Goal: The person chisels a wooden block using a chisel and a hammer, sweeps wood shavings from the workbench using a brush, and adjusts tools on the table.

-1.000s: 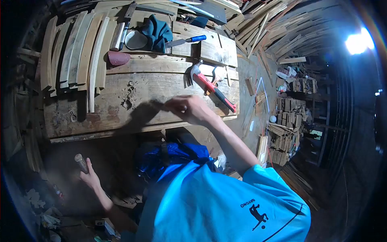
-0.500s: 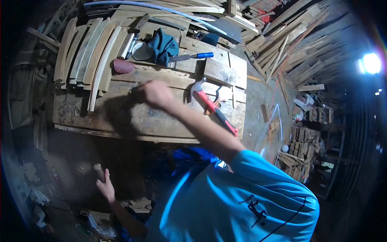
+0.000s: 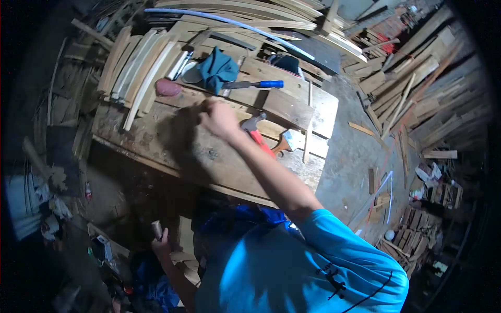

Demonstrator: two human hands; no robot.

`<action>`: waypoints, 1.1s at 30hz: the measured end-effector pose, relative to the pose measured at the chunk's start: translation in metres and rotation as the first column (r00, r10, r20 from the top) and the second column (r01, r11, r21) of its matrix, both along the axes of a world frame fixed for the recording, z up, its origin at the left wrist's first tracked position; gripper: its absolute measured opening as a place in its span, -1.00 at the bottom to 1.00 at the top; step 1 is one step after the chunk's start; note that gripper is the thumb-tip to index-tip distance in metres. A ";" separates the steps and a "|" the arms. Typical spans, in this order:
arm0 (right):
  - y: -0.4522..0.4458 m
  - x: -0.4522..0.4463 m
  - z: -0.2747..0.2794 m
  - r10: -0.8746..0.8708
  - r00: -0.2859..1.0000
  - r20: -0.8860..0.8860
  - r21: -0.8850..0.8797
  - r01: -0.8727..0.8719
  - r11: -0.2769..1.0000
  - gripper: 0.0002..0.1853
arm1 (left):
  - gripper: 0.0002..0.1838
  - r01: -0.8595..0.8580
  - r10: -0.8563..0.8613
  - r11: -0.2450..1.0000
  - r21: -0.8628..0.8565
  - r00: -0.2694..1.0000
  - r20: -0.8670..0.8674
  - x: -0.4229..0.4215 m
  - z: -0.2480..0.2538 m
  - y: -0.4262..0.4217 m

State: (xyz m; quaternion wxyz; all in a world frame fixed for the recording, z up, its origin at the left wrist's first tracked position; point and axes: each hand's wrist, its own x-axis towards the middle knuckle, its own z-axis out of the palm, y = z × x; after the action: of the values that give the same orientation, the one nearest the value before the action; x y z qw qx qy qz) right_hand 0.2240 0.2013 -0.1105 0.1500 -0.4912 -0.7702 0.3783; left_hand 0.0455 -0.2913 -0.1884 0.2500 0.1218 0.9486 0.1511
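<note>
My right hand (image 3: 220, 121) is over the middle of the wooden workbench (image 3: 156, 141), fingers curled together. Whatever they may hold is hidden. Just right of it lies a claw hammer (image 3: 254, 123), its red handle partly behind my forearm. Beside the hammer is a wooden-handled flat tool, perhaps a paintbrush (image 3: 284, 143). Beyond my hand rest a blue-handled chisel (image 3: 269, 84), a teal cloth (image 3: 219, 69) and a dull red pad (image 3: 168, 87). Below the bench edge, my left hand (image 3: 163, 244) grips a short round wooden piece (image 3: 156, 228), whose lower end is hidden.
Curved wooden slats (image 3: 138, 73) line the bench's left end. A wooden block (image 3: 288, 108) and a thin strip (image 3: 308, 125) lie on the right. A long pale blue pipe (image 3: 229, 22) crosses the back. Stacked timber (image 3: 417, 78) stands beyond the floor at right.
The view has turned, shifting the bench rightward. My right hand has moved a little right over the bench, its forearm covering more of the hammer. My left hand, still gripping the wooden piece, appears lower.
</note>
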 end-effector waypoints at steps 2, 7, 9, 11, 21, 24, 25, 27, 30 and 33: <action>0.007 0.019 0.007 -0.085 0.995 -0.045 0.082 0.088 0.993 -0.67 | -0.43 0.116 -0.116 0.993 -0.015 0.993 0.002 -0.008 -0.025 -0.014; 0.012 -0.020 -0.018 -0.120 0.993 -0.017 0.195 0.121 0.973 -0.72 | -0.43 0.011 0.001 0.998 -0.055 0.975 0.223 -0.038 -0.019 0.046; 0.008 -0.060 -0.051 -0.025 0.994 -0.110 0.255 0.052 0.966 -0.72 | -0.44 0.009 0.010 0.998 -0.067 0.960 0.280 -0.061 -0.030 0.057; -0.007 -0.105 -0.033 0.059 0.996 -0.069 0.092 -0.052 0.994 -0.79 | -0.46 0.012 0.004 0.999 -0.045 0.939 0.344 -0.074 -0.020 0.068; -0.157 -0.276 -0.032 0.329 0.925 -0.190 -0.234 -0.368 0.900 -0.67 | -0.03 0.239 -0.360 0.906 0.349 0.869 0.339 -0.177 -0.128 -0.018; -0.145 -0.228 -0.018 0.035 0.931 -0.362 -0.390 -0.185 0.902 -0.69 | -0.01 0.097 -0.103 0.994 0.044 0.773 0.626 -0.210 -0.121 -0.006; -0.128 -0.201 0.007 -0.057 0.949 -0.309 -0.504 -0.113 0.856 -0.69 | -0.04 0.104 -0.025 0.992 -0.076 0.735 0.678 -0.221 -0.121 0.003; -0.112 -0.147 0.009 -0.227 0.943 -0.243 -0.454 0.096 0.886 -0.71 | -0.23 0.131 0.038 0.968 -0.212 0.765 0.643 -0.243 -0.150 0.000; -0.105 -0.066 0.020 -0.324 0.935 -0.142 -0.270 0.278 0.922 -0.75 | -0.42 0.099 0.033 0.953 -0.287 0.905 0.423 -0.275 -0.228 -0.025; -0.123 -0.029 0.029 -0.351 0.918 0.184 -0.197 0.385 0.902 -0.75 | -0.42 0.143 0.007 0.968 -0.206 0.806 0.592 -0.264 -0.125 0.044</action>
State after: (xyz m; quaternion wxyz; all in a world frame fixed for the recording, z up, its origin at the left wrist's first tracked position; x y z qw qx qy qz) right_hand 0.1946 0.0787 -0.0811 0.1051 -0.6680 -0.6232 0.3927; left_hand -0.2185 -0.2472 -0.3132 0.5493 0.0719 0.8307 0.0560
